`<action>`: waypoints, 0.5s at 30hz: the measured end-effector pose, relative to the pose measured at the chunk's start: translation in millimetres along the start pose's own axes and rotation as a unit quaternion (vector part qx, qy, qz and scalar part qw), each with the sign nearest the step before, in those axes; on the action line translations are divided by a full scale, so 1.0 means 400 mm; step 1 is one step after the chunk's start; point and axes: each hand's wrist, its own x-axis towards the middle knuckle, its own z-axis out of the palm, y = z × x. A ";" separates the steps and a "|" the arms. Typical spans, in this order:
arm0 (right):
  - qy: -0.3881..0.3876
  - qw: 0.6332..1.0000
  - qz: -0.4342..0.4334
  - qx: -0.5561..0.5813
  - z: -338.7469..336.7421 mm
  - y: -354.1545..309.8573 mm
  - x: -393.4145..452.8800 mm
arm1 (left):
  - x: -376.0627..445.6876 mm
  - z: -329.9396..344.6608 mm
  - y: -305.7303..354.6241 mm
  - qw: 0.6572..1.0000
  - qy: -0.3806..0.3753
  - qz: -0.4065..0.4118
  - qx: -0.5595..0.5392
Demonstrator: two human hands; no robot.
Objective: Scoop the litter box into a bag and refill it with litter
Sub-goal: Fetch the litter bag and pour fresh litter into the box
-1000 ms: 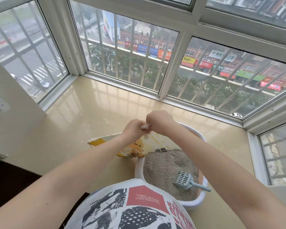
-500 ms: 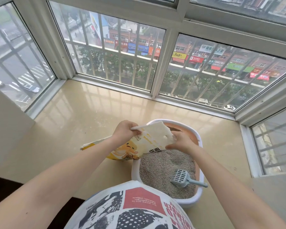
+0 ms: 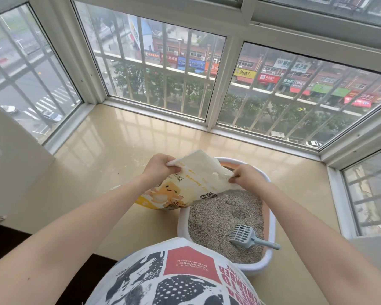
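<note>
Head view: both hands pinch "LITTER"-printed litter bag (image 3: 191, 183).

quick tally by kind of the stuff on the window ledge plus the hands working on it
litter bag: 1, gripped at its top by both hands
litter box: 1, holding grey litter
scoop: 1, lying in the litter box
hands: 2, left hand and right hand
total: 5
</note>
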 end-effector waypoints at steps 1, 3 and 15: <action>-0.010 1.000 -0.015 -0.019 -0.014 -0.013 0.007 | -0.003 -0.009 -0.001 1.000 0.005 -0.004 0.000; -0.034 0.997 -0.039 -0.061 -0.043 -0.046 0.014 | -0.011 -0.024 0.002 1.000 0.020 0.002 0.000; -0.047 0.981 -0.071 -0.172 -0.100 -0.203 0.019 | -0.028 -0.104 -0.061 0.998 0.045 -0.007 -0.044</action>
